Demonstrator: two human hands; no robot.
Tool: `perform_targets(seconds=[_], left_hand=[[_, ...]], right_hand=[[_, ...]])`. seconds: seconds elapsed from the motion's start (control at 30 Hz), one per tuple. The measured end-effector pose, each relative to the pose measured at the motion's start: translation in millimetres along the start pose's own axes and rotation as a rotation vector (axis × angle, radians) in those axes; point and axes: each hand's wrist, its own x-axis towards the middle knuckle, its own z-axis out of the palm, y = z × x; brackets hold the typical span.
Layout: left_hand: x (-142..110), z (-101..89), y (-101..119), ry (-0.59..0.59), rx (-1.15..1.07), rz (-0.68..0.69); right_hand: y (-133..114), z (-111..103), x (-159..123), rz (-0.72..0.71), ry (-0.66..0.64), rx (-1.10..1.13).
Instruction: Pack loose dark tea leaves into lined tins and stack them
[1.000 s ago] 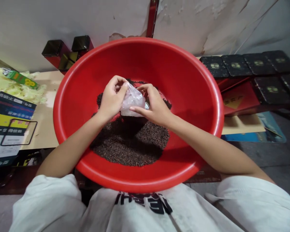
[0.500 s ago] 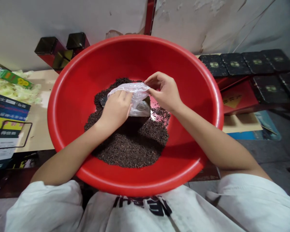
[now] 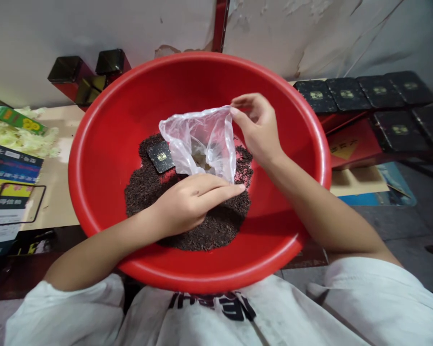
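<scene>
A clear plastic bag (image 3: 218,139) stands with its mouth spread wide above the tea-like dark dry leaves (image 3: 209,230) in a red basin (image 3: 198,276). It lines a tin that my left hand mostly hides. My right hand (image 3: 261,127) pinches the bag's far right corner between thumb and fingers. Along the near edge lies my left hand (image 3: 187,202), closed on the bag's rim, one digit stretched to the right; its other fingertips are hidden. A black square lid (image 3: 161,156) rests on the leaves to the left of the bag.
Several black-lidded red tins (image 3: 350,93) line the right side. At the back left stand open tins (image 3: 67,72). Cardboard (image 3: 63,192), a green box (image 3: 18,119) and a printed box (image 3: 10,192) lie left. A wall (image 3: 94,24) rises behind the basin.
The bag's mouth has been spread wide. My left hand moved from the bag's left side to its near edge, uncovering the black lid. My right hand shifted slightly right and up with its corner.
</scene>
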Motion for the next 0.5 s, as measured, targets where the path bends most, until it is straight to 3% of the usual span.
perform_targets(seconds=[0.07,0.1,0.17,0.27,0.4,0.5], left_hand=[[-0.2,1.5,-1.9,0.052,0.086,0.061],[0.2,2.1,-2.7,0.061,0.139,0.098],[1.9,3.4,-2.5,0.064,0.231,0.176],[4.2,7.3,2.4,0.07,0.282,0.257],[1.4,20.5,10.6,0.063,0.261,0.289],[-4.8,34.7,14.6,0.037,0.24,0.302]], right_hand=[[-24.1,-5.4,-12.2,-0.161,0.092,0.004],[-35.5,-8.3,-18.0,-0.26,0.036,0.006],[-52.9,-13.3,-26.4,-0.392,-0.229,-0.043],[-61.2,-16.8,-28.4,-0.375,-0.67,-0.224],[-60.8,-13.3,-24.8,-0.311,-0.94,-0.386],[-69.0,-5.6,-29.2,-0.357,-1.105,-0.464]])
